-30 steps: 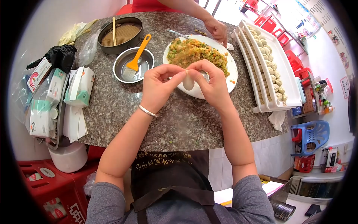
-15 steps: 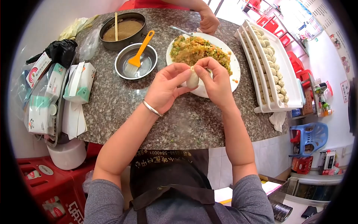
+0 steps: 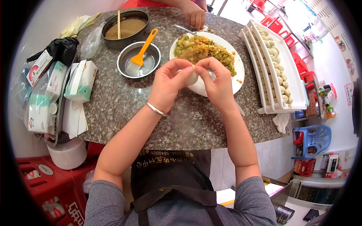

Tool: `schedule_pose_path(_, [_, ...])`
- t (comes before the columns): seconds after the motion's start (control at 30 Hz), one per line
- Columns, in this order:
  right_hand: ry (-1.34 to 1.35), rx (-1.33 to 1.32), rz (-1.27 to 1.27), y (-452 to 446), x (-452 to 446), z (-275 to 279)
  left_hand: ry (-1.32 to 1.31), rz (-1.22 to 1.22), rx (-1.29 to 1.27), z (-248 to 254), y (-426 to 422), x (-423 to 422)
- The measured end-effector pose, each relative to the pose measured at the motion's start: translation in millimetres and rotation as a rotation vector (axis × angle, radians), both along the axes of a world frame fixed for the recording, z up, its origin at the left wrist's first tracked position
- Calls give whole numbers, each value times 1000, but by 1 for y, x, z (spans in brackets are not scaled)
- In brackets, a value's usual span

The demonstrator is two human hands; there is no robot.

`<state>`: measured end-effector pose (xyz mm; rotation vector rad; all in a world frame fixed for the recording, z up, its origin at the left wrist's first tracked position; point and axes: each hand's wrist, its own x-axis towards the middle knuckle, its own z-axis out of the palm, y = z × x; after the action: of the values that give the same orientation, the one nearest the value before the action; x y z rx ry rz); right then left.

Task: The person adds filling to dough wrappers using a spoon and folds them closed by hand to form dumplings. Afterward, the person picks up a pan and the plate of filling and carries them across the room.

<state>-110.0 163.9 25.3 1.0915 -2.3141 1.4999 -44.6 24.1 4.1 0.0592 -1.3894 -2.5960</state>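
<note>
A pale dough dumpling (image 3: 192, 78) hangs between my hands above the near rim of a white plate (image 3: 238, 81). My left hand (image 3: 171, 81) is closed round its left side, with thumb and forefinger pinching the top. My right hand (image 3: 215, 84) pinches the same top edge, its fingertips meeting the left ones. Chopped vegetable filling (image 3: 205, 52) is heaped on the plate just beyond. A thin metal piece (image 3: 240, 109) shows beside my right wrist; whether that hand holds it I cannot tell. My fingers hide much of the dumpling.
Stacked white trays (image 3: 269, 75) with rows of dumplings stand at right. A metal bowl (image 3: 152, 67) with an orange brush (image 3: 140, 56) and a round dark pan (image 3: 135, 39) sit at left. Tissue packs (image 3: 81, 81) line the left edge. Another person's hand (image 3: 195, 16) rests across the table.
My fingers have drawn closer at the dumpling's top, and less of it shows. Across the table, the other person's hand has shifted left, and bits of filling show beside it.
</note>
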Motion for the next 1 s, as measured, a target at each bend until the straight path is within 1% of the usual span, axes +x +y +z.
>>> schedule_pose_path(0.03, [0,0,2,-1,1,0,6,-9,-4,0,0,0])
schedule_pose_path(0.1, [-93,-38,-55,-2,4,2,2,-29,10,3,1,1])
schedule_pose_path(0.27, [-84,-78,-116,-3,4,4,24,-110,-13,4,1,1])
schedule_pose_path(0.33, [-65,-69,-149,0,2,3,21,-108,107,8,5,3])
schedule_pose_path(0.37, [-151,-116,-139,2,-1,2,25,-109,107,9,4,3])
schedule_pose_path(0.4, [-237,-161,-129,4,-3,3,16,-164,142,9,1,2])
schedule_pose_path(0.43, [-234,-158,-127,5,-5,5,5,-218,178,9,-2,2])
schedule_pose_path(0.47, [-324,-264,-30,5,-6,6,7,-216,180,9,-3,2])
schedule_pose_path(0.5, [-414,-370,70,6,-6,8,-8,-273,224,9,-5,1])
schedule_pose_path(0.53, [-454,-334,139,10,-8,10,-22,-329,268,9,-7,2])
schedule_pose_path(0.63, [-474,-311,196,17,-12,12,-64,-387,251,4,-11,0])
schedule_pose_path(0.67, [-472,-310,197,16,-14,9,-62,-386,252,4,-11,1])
schedule_pose_path(0.73, [-381,-326,164,16,-19,-1,-79,-371,296,7,-10,1])
schedule_pose_path(0.77, [-315,-267,93,15,-21,-3,-65,-401,295,7,-10,0])
schedule_pose_path(0.83, [-178,-168,62,17,-25,-4,-82,-354,230,4,-13,-1])
schedule_pose_path(0.9, [-159,-149,91,18,-14,14,-80,-317,178,9,-11,-1])
schedule_pose_path(0.97, [-43,-48,220,16,-4,29,-91,-269,79,15,-8,2])
schedule_pose_path(1.0, [-2,25,235,17,2,32,-89,-269,74,12,-6,0])
